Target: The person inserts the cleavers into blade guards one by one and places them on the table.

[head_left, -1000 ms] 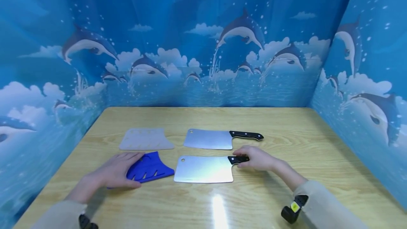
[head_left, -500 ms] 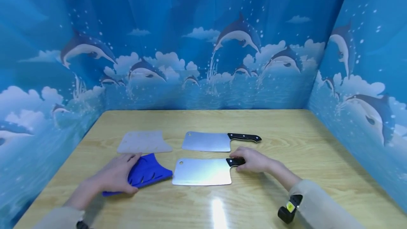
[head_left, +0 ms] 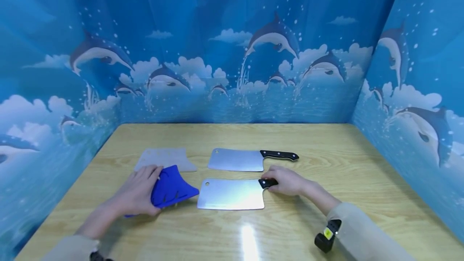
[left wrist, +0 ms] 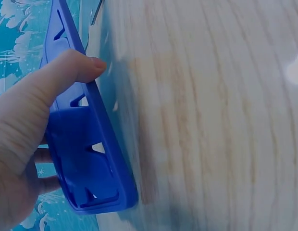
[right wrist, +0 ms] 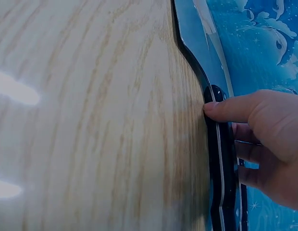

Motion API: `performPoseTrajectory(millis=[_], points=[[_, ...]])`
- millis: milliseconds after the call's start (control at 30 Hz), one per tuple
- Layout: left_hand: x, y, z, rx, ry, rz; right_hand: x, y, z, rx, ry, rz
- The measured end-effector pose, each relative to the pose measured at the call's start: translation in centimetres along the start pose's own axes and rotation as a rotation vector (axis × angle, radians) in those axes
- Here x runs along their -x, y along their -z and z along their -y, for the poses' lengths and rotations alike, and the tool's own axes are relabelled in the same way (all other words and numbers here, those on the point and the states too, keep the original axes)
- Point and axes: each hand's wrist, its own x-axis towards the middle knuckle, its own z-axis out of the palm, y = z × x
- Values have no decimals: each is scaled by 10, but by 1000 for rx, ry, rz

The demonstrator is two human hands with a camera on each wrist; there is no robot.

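My left hand (head_left: 139, 192) grips a blue slotted blade cover (head_left: 170, 188) across its width, thumb on the near edge and fingers on the far edge. The cover is tilted, its far side raised off the table. In the left wrist view the thumb presses the rim of the blue cover (left wrist: 79, 134). My right hand (head_left: 286, 180) pinches the black handle (head_left: 267, 183) of the nearer cleaver, whose broad blade (head_left: 232, 194) points left toward the cover. The right wrist view shows the thumb on the handle (right wrist: 221, 163), with other fingers behind it.
Behind the near cleaver lies a second cleaver (head_left: 237, 160), its black handle to the right. A white translucent blade cover (head_left: 168, 158) lies at the back left, partly behind my left hand. The wooden table (head_left: 308, 138) meets a blue dolphin-print curtain (head_left: 203, 104) at its back and sides.
My left hand has closed further round the blue cover and lifted its far side, so it tilts more. The right hand stays at the cleaver handle; the cleavers keep their places.
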Motion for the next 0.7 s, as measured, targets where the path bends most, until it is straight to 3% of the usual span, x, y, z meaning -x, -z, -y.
performPoseTrajectory(millis=[167,400,700], points=[[-4,2,-4,-2,29,-6,2,-1,1,-9,-11,-17],[-14,3,-6,-9,-61,-89,5,4,-2,-58,-73,-34],[-19,0,-9,-19,-120,-94,22,6,-6,-28,-108,-80]])
